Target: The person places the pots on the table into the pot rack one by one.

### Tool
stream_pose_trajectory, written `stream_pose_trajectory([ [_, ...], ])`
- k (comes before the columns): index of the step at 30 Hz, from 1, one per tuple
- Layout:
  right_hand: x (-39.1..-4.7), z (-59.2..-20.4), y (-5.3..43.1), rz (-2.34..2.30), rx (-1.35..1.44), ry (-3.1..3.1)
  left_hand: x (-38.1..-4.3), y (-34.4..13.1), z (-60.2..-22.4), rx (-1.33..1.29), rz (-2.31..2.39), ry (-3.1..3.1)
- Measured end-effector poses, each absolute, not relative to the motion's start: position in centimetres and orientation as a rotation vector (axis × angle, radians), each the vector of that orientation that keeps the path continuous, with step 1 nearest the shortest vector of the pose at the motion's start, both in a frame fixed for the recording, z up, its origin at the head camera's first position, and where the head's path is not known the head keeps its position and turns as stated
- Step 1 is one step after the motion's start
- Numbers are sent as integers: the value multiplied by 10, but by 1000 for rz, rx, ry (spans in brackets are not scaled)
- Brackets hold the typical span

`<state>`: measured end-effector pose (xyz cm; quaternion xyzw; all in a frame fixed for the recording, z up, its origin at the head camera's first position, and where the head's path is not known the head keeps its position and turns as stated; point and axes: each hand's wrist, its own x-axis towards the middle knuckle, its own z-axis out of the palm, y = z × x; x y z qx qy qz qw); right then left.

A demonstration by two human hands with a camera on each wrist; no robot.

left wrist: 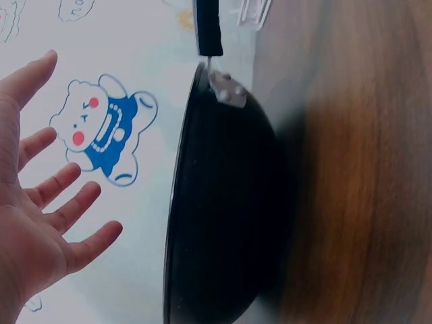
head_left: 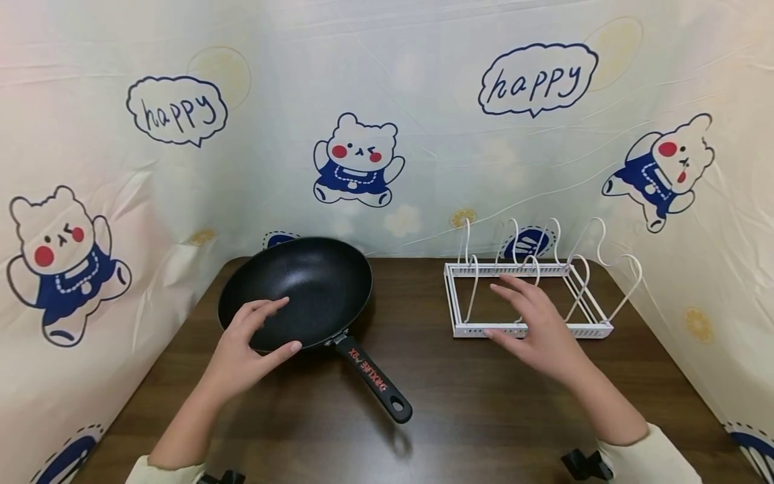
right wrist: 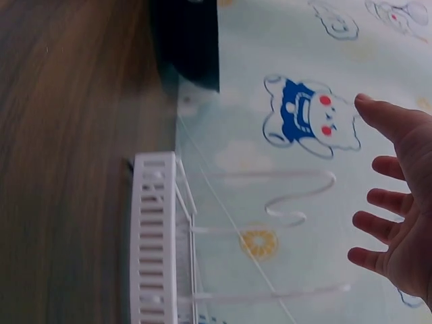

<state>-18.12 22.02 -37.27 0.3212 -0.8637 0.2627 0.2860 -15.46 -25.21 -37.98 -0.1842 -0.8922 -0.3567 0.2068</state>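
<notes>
A black frying pan (head_left: 326,289) rests on the table at the left, its handle (head_left: 375,380) with red lettering pointing toward the near right. My left hand (head_left: 244,346) hovers over the pan's near left rim with thumb and fingers spread, holding nothing. In the left wrist view the pan's dark side (left wrist: 223,196) stands apart from the hand (left wrist: 40,202). A white rack (head_left: 532,329) with several curved wire dividers sits at the right. Above its near edge is my right hand (head_left: 541,333), fingers extended and nothing in them; the right wrist view shows a gap between that hand (right wrist: 405,209) and the rack (right wrist: 154,236).
The brown wooden table (head_left: 471,410) reaches back to a pale curtain (head_left: 423,154) printed with bears and the word "happy", which also hangs along both sides. Pan and rack stand apart, with bare tabletop between them.
</notes>
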Motion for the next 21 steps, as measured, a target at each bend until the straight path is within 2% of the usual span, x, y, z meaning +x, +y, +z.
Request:
stream_pose_trajectory([
  [21,-180,-382,153,868,1002,-2520,-140,-230,-400,-540,-1621,-2477],
])
